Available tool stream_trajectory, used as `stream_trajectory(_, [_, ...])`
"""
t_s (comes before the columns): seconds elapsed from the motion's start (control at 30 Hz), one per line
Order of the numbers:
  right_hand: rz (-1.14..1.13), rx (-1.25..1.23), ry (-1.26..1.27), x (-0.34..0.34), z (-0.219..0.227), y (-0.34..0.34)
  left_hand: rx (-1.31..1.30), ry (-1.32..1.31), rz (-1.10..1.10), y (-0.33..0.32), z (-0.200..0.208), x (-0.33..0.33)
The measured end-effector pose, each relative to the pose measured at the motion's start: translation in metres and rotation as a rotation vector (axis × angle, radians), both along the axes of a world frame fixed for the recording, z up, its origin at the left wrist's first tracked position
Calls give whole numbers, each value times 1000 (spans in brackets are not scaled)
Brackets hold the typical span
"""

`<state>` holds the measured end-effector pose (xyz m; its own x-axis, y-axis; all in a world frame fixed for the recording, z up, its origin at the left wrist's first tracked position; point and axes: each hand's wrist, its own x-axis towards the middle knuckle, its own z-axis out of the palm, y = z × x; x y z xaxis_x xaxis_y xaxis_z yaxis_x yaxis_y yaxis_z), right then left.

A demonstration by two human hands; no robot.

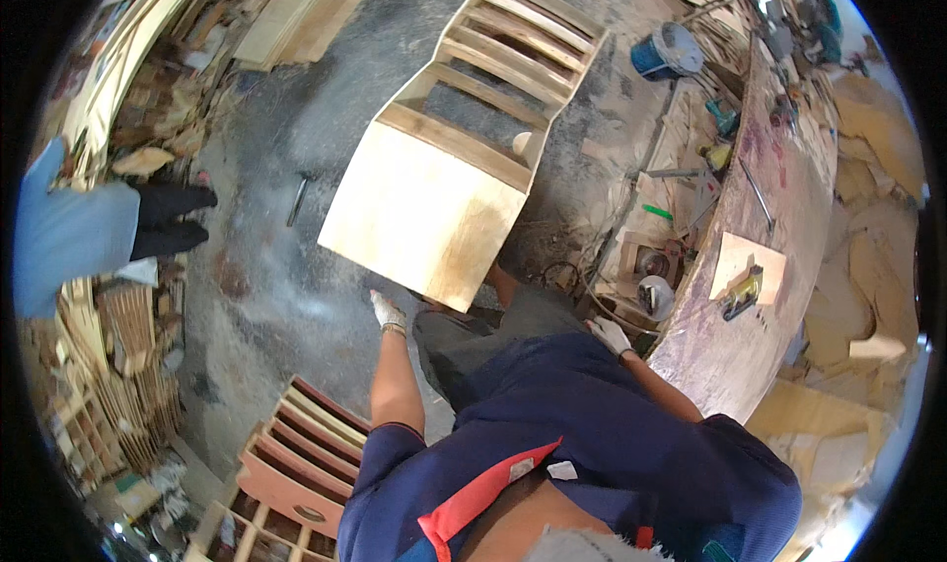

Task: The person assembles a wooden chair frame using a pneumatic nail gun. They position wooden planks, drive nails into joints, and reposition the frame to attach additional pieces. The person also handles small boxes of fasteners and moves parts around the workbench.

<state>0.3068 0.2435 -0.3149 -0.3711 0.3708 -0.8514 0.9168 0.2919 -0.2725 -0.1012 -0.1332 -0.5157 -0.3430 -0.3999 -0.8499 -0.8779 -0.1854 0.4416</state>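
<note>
My left hand (388, 313), in a pale work glove, hangs beside the near left corner of a large wooden frame (424, 202). A finger is stretched out, and the hand holds nothing. The frame has a smooth light panel at its near end and open cross slats at its far end. My right hand (610, 336), also gloved, is low by my right hip near the workbench (710, 340). Its fingers look extended and nothing shows in them. Both hands are apart from the frame.
A yellow-black power tool (742, 294) lies on a wood piece on the bench. A blue bucket (666, 51) stands far right. A hammer (298, 199) lies on the floor. Another person (99, 217) stands left among wood scraps. A slatted reddish frame (306, 463) is behind my left arm.
</note>
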Motion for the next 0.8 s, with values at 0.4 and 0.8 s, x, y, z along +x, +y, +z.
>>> stream_trajectory(0.4, [-435, 19, -25, 110, 16, -203, 465, 232, -307, 13, -65, -62])
stream_trajectory(0.8, [-735, 63, -82, 54, -5, -266, 695, 23, 13, 106, 71, -76])
